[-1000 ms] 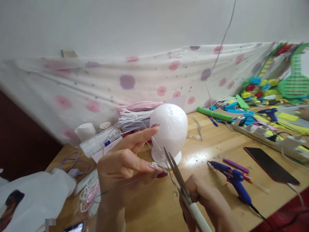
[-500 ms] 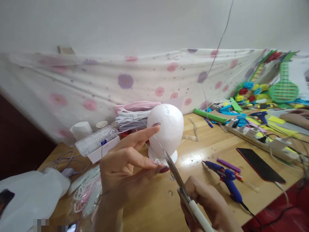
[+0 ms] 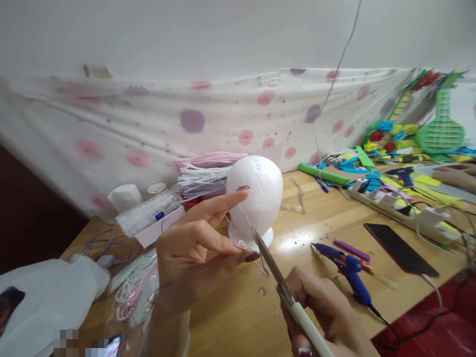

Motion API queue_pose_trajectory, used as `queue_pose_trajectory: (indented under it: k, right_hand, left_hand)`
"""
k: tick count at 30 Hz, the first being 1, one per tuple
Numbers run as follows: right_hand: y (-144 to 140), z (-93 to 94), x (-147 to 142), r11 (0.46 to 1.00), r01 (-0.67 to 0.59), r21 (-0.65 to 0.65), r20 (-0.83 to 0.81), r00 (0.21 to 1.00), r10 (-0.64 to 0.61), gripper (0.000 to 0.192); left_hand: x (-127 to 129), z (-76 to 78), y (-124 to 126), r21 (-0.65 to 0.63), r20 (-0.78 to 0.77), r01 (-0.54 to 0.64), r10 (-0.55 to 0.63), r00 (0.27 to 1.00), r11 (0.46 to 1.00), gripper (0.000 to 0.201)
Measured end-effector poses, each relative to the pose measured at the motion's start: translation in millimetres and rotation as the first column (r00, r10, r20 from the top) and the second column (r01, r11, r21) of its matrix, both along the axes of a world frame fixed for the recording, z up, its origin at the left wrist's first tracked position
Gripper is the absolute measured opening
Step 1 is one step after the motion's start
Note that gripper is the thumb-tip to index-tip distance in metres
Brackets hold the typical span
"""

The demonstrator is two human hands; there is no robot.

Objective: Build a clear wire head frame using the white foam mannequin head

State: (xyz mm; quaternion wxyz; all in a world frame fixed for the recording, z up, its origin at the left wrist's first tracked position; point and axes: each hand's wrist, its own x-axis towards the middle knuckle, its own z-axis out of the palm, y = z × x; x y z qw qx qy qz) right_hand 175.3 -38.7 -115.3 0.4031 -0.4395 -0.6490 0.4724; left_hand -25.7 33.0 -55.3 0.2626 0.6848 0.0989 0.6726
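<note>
My left hand (image 3: 197,243) pinches a thin silver wire (image 3: 238,208) between thumb and fingers, the forefinger stretched out toward a white foam egg (image 3: 255,193) on its round base. My right hand (image 3: 327,310) grips white-handled scissors (image 3: 282,285) low in the view. Their blades are closed together on the wire just right of my left thumb. A small curl of wire hangs under the blades.
A wooden table (image 3: 230,317) carries a blue glue gun (image 3: 347,272), a dark phone (image 3: 399,248), a clear bead box (image 3: 148,215), pipe-cleaner bundles (image 3: 203,173) and colourful foam scraps (image 3: 394,148). Another person's hand (image 3: 455,176) rests at the far right. A white bag (image 3: 44,297) lies left.
The scissor blades, apart one second ago, have shut on the wire. The view has shifted slightly; both hands stay in nearly the same place.
</note>
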Motion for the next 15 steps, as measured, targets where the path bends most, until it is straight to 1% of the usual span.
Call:
queue_pose_trajectory:
  k: [3, 5, 6, 9, 13, 15]
  right_hand:
    - [4.6, 5.6, -3.1, 0.988, 0.027, 0.155, 0.05, 0.998, -0.035, 0.046]
    - [5.7, 6.0, -5.5, 0.98, 0.03, 0.197, 0.07, 0.997, -0.044, 0.046]
    - [5.5, 4.9, -6.4, 0.982, 0.03, 0.186, 0.07, 0.997, -0.043, 0.046]
    - [3.5, -1.2, -7.8, 0.994, 0.058, 0.097, 0.029, 0.998, -0.061, 0.046]
    - [2.1, -6.4, -9.4, 0.996, 0.079, 0.038, -0.024, 0.997, -0.078, 0.045]
    - [1.9, -6.4, -10.6, 0.994, 0.112, 0.014, -0.057, 0.992, -0.111, 0.046]
  left_hand:
    - [-0.4, -0.4, 2.1, 0.02, 0.001, 0.003, -0.003, 1.0, 1.0, 0.019]
    - [-0.6, -0.6, 2.9, 0.017, -0.012, -0.001, 0.002, 1.0, 1.0, 0.021]
    - [-0.5, -0.7, 2.9, 0.015, -0.018, -0.001, 0.001, 1.0, 1.0, 0.021]
    - [0.6, -1.0, 2.2, -0.003, -0.008, -0.016, 0.016, 1.0, 1.0, 0.019]
    - [2.0, -1.7, 0.5, 0.002, 0.003, -0.041, 0.041, 0.999, 0.999, 0.018]
    - [1.2, -2.1, -0.1, 0.012, 0.009, -0.045, 0.045, 0.999, 0.999, 0.02]
